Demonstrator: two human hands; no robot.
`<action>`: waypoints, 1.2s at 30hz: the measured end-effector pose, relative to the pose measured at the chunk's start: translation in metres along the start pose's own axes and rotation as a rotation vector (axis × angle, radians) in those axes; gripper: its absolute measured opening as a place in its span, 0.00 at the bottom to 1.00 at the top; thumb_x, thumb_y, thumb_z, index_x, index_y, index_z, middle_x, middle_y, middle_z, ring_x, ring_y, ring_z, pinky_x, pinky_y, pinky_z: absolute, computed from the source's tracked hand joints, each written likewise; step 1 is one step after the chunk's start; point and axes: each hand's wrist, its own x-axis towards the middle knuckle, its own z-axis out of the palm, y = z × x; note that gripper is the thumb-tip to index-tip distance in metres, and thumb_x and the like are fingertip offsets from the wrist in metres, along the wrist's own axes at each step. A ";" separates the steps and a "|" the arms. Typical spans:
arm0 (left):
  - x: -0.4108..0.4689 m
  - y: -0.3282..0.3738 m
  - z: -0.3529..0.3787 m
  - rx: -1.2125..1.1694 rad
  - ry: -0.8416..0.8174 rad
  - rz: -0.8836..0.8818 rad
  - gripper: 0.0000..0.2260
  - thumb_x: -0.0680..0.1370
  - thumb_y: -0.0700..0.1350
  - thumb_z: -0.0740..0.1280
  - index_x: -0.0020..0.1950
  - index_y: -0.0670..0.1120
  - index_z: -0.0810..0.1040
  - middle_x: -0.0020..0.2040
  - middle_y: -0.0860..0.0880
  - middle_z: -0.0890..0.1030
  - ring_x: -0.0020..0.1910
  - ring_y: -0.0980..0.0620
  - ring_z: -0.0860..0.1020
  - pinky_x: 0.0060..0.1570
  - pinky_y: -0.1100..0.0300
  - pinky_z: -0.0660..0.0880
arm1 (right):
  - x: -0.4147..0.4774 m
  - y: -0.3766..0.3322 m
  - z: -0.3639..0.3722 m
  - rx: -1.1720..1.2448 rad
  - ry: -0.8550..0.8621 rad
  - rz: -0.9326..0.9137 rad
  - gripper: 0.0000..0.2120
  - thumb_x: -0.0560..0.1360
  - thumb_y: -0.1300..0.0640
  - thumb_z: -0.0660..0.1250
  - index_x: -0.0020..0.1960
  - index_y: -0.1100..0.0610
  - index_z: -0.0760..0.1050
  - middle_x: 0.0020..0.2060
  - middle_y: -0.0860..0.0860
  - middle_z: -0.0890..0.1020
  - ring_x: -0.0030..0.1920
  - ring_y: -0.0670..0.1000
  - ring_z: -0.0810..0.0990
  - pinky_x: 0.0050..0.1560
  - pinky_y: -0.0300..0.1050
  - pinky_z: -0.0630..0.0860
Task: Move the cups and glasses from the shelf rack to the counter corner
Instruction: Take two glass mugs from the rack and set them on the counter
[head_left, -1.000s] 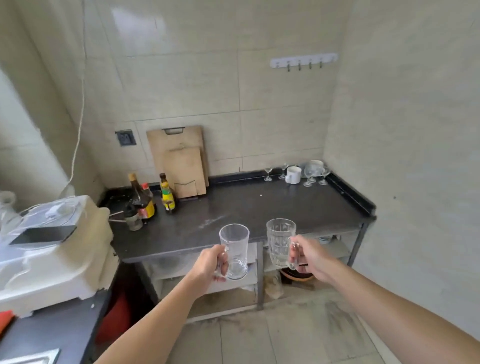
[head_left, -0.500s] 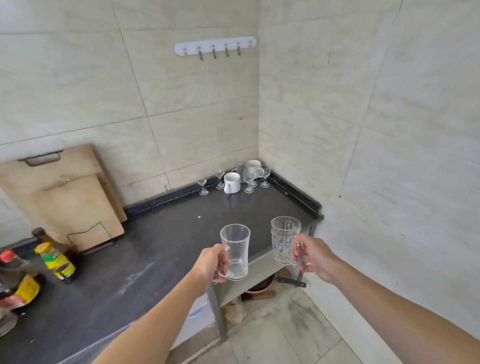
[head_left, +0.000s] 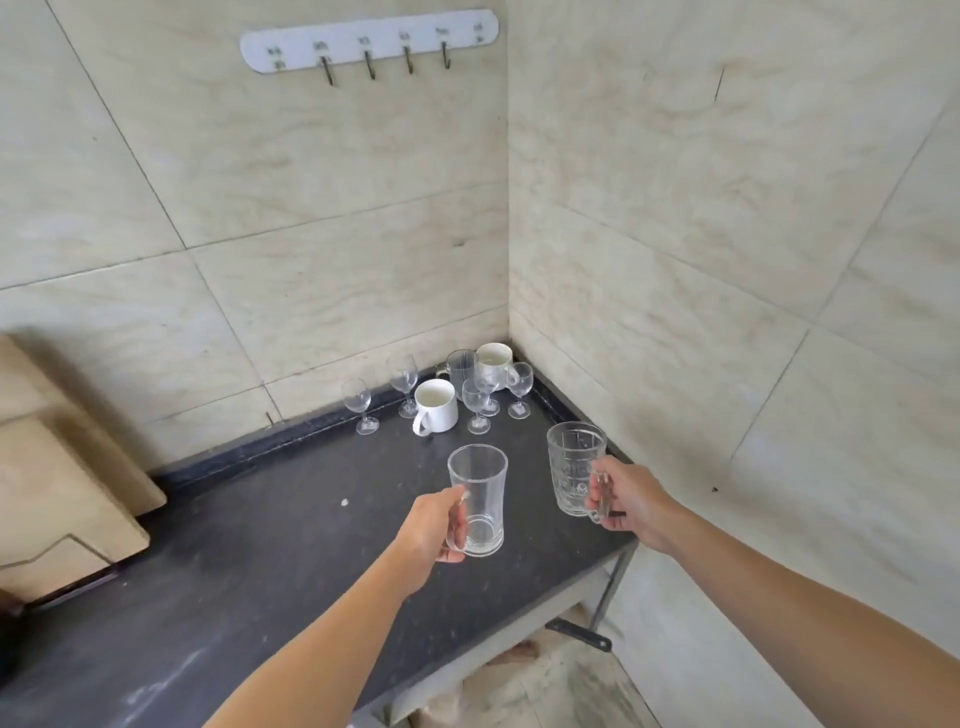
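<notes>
We see the dark surface (head_left: 249, 561) running to the corner of two tiled walls, with a wooden board (head_left: 57, 499) leaning at the left, cut off by the frame edge. Above the surface, our left hand (head_left: 431, 530) holds a smooth glass mug (head_left: 478, 501) upright by its handle, the mug just to the right of the grip. Our right hand (head_left: 631, 501) holds a patterned glass mug (head_left: 574, 467) upright, the mug to the left of the grip. Both mugs are raised over the near part of the surface, well apart from the group in the corner. There stand a white mug (head_left: 435, 406), a second white mug (head_left: 494, 361) partly hidden behind glass, a clear mug (head_left: 461, 366), and several small stemmed glasses (head_left: 357, 402); how many exactly is hard to count, because they overlap. Each grip is clenched around a handle, fingers curled through it.
</notes>
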 end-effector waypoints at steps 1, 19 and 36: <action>0.014 0.006 0.002 -0.004 -0.003 -0.007 0.20 0.79 0.50 0.58 0.28 0.47 0.71 0.26 0.46 0.73 0.29 0.50 0.71 0.43 0.52 0.75 | 0.015 -0.005 -0.001 0.003 0.001 0.008 0.15 0.76 0.52 0.63 0.33 0.55 0.76 0.29 0.52 0.79 0.33 0.51 0.80 0.38 0.45 0.73; 0.286 0.030 0.038 0.028 -0.010 -0.149 0.15 0.72 0.42 0.53 0.24 0.46 0.61 0.25 0.44 0.65 0.27 0.48 0.60 0.35 0.56 0.64 | 0.256 -0.034 0.035 0.018 0.104 0.265 0.14 0.79 0.55 0.60 0.38 0.60 0.77 0.36 0.57 0.80 0.41 0.54 0.81 0.49 0.50 0.78; 0.334 0.023 0.042 -0.011 -0.009 -0.096 0.14 0.75 0.38 0.55 0.29 0.42 0.68 0.32 0.41 0.73 0.38 0.45 0.72 0.53 0.48 0.75 | 0.309 -0.011 0.039 0.003 0.103 0.263 0.08 0.74 0.62 0.65 0.45 0.65 0.81 0.45 0.58 0.85 0.52 0.55 0.82 0.57 0.51 0.79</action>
